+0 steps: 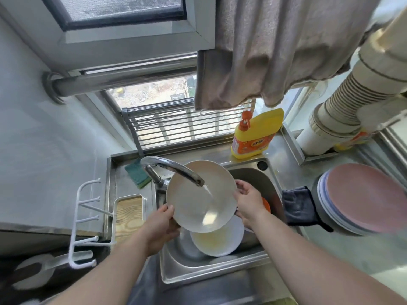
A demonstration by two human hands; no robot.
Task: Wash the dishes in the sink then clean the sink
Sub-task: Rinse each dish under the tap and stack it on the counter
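Plate (pixel 198 194): round, pale beige, glossy, held tilted over the steel sink (pixel 211 271) under the tap (pixel 174 170); a stream of water strikes its face. Left hand (pixel 160 230) grips the lower left rim, thumb on top, fingers curled beneath. Right hand (pixel 248 202) grips the right rim, fingers curled over the edge.

Left to right:
- White wire hook rack (pixel 83 223), on the wall side.
- White-framed tray (pixel 128 214) with wood-grain base.
- Green and yellow sponge (pixel 137 173), ribbed, behind the tap.
- Second plate (pixel 220 241), white with yellowish residue, lying in the basin, partly under the held plate.
- Orange item (pixel 266 204), mostly hidden behind the right hand; cannot tell what it is.
- Yellow soap bottle (pixel 255 135), orange pump and label; writing too small to read.
- Dark grey cloth (pixel 299 208) draped on the sink's right edge.
- Stack of plates (pixel 365 194), pink on top, on the counter.
- Beige curtain (pixel 275 51) hanging above.
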